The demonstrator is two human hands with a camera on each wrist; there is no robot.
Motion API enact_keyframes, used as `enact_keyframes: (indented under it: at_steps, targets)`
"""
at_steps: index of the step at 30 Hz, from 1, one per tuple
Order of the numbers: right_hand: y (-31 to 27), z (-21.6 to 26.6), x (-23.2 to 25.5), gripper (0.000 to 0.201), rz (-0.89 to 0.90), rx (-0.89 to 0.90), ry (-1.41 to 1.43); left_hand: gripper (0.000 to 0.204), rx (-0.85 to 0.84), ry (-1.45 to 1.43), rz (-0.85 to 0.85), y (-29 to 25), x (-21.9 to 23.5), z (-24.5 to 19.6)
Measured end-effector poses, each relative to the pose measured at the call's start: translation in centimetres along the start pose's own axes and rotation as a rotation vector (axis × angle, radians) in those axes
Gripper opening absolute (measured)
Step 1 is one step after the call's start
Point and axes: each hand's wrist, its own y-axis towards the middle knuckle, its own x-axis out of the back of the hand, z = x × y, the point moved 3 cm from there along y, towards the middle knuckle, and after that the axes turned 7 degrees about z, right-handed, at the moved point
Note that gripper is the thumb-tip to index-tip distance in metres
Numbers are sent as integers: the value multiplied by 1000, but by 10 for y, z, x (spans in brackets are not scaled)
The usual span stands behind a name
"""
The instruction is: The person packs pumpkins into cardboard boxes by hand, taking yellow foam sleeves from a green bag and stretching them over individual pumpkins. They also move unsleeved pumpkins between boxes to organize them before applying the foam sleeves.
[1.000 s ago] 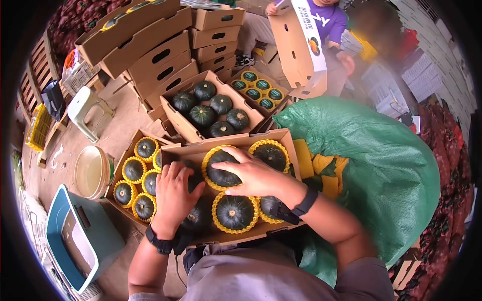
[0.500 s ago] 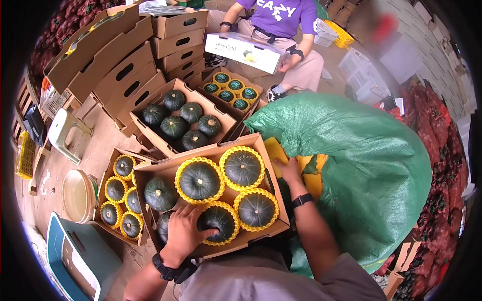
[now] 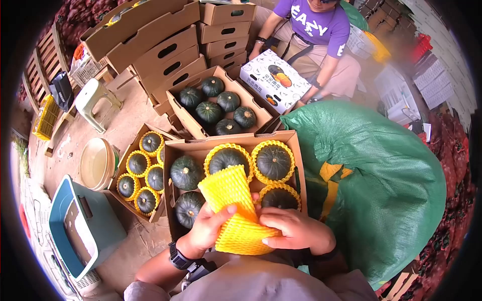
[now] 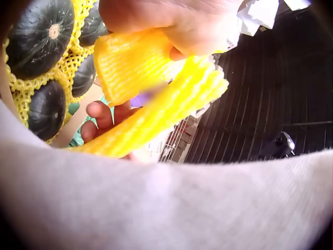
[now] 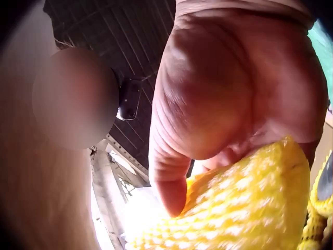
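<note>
Yellow foam netting (image 3: pixel 233 200), folded in flat pieces, is held between both hands over the front edge of the near cardboard box (image 3: pixel 170 145). My left hand (image 3: pixel 208 226) pinches it from the left, thumb on top. From the right, my right hand (image 3: pixel 296 230) grips its lower part; the right wrist view shows the thumb pressing the netting (image 5: pixel 234 208). Inside the box, two bare dark green squashes (image 3: pixel 186 172) stand on the left. Squashes in yellow netting (image 3: pixel 273 161) stand at the middle and right; the held netting partly hides this group.
A green sack (image 3: pixel 381 185) bulges at the right. Behind are a box of bare squashes (image 3: pixel 208 112) and stacked cartons (image 3: pixel 228 32). A seated person in purple (image 3: pixel 314 25) holds a white printed box (image 3: pixel 275 83). At left are a netted-squash box (image 3: pixel 146 176), bucket (image 3: pixel 97 164), blue bin (image 3: pixel 108 228) and stool (image 3: pixel 95 103).
My right hand has come back from the sack's opening with yellow netting. My left hand has left the squashes and taken hold of the netting too. The seated person's white box has turned and moved lower.
</note>
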Motion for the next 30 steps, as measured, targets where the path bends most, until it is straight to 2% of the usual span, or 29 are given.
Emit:
enact_keyframes:
  at_steps: [1, 3, 4, 5, 7, 8, 9, 11, 12, 13, 16, 17, 18, 19, 20, 21, 22, 23, 25, 27, 28, 29, 30]
  targets:
    - [5, -1, -8, 41, -67, 84, -26, 36, -55, -31, -146, -5, 10, -1]
    - [8, -18, -12, 44, -526, -21, 545, 31, -285, 63, -388, -12, 27, -3]
    - [7, -34, -8, 51, -633, -156, 482, 25, -331, 221, -485, -17, 41, -2]
    - [9, -38, -2, 57, -687, -223, 208, 24, -319, 541, -434, -29, 42, -7]
    - [16, -15, 3, 64, -833, -385, -694, 22, -257, 1174, -313, -51, 40, -14]
    - [18, -8, 1, 61, -853, -278, -624, 22, -164, 1268, -182, -53, 30, -16]
    - [23, 3, -2, 38, -895, -104, -397, 24, -23, 1265, -91, -56, 31, -8]
    - [32, 4, -25, 22, -538, -76, 319, 29, -169, 1403, -48, -58, 18, -6]
    - [39, 7, -36, 20, -452, -118, 319, 31, -212, 1393, -126, -57, 15, -10]
    - [44, 11, -44, 20, -371, -161, 320, 32, -215, 1478, -135, -59, 16, -16]
    - [40, 24, -41, 27, -116, -113, 248, 40, -201, 1725, -128, -61, 18, -37]
    - [39, 25, -42, 30, -17, -93, 204, 41, -212, 1707, -32, -59, 17, -37]
    - [44, 27, -45, 35, -22, -2, 28, 43, -218, 1687, 64, -57, 16, -36]
    - [47, 26, -45, 33, -85, -16, 136, 44, -222, 1664, 161, -56, 13, -31]
    - [51, 24, -45, 31, -147, -29, 242, 42, -494, 1633, 68, -51, -2, -31]
    - [55, 21, -46, 29, -209, -42, 346, 39, -554, 1630, -164, -52, -4, -27]
    - [58, 5, -43, 29, -428, -51, 437, 44, -781, 1720, -343, -46, -14, -36]
    - [57, 2, -40, 36, -701, 28, 373, 59, -797, 1847, -569, -47, -33, -42]
    - [55, 10, -40, 36, -1108, 97, 680, 67, -724, 1603, -377, -41, -41, -32]
    - [56, 5, -50, 34, -1202, 157, 668, 62, -622, 1145, -127, -28, -36, -14]
    - [54, -3, -57, 34, -1254, 189, 660, 54, -608, 1076, -53, -23, -17, -13]
    - [47, -16, -63, 33, -1322, 342, 380, 37, -404, 623, -24, -19, -5, -10]
    - [39, -24, -48, 35, -1188, 218, 374, 26, -297, 448, 128, -20, -1, -9]
